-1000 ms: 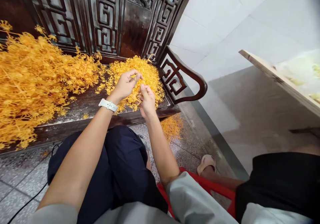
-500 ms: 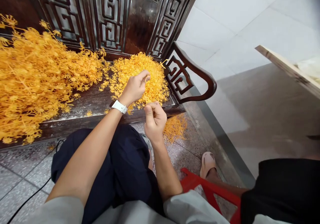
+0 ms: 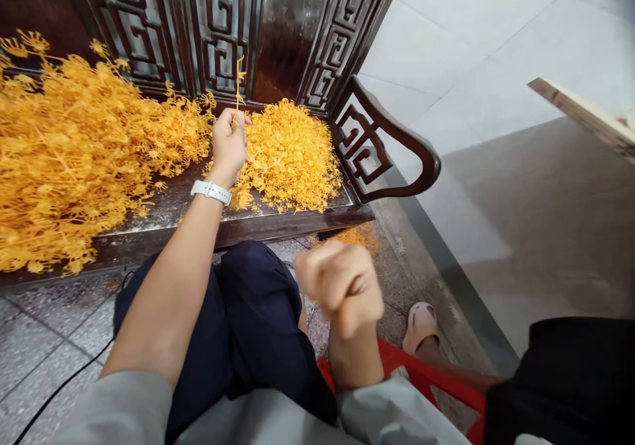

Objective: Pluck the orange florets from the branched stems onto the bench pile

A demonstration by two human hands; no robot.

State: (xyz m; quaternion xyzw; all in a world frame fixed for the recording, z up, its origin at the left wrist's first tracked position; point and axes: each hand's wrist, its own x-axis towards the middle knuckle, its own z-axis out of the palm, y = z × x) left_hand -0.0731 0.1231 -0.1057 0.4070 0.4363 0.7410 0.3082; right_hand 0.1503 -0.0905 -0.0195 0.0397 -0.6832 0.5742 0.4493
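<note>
My left hand (image 3: 231, 142), with a white watch (image 3: 211, 192) on its wrist, pinches a thin orange plastic stem (image 3: 239, 86) with small prongs. The stem points up in front of the carved bench back. Just right of this hand lies a heap of small orange plastic flower-like pieces (image 3: 297, 154) on the bench seat. To its left spreads a larger pile of orange branched plastic stems (image 3: 94, 161). My right hand (image 3: 342, 283) is curled into a fist above the floor, in front of the seat edge, and blurred by motion. Whatever may be inside its fingers is hidden.
The dark wooden bench (image 3: 278, 230) has a carved armrest (image 3: 397, 144) at its right end. Thin orange scraps (image 3: 361, 239) lie on the floor below. A red stool (image 3: 441, 379) and another person's foot in a clog (image 3: 421, 326) are at lower right.
My left hand has moved left and up from the small heap, and the orange stem now shows upright in it. My right hand has swung down and right, toward me.
</note>
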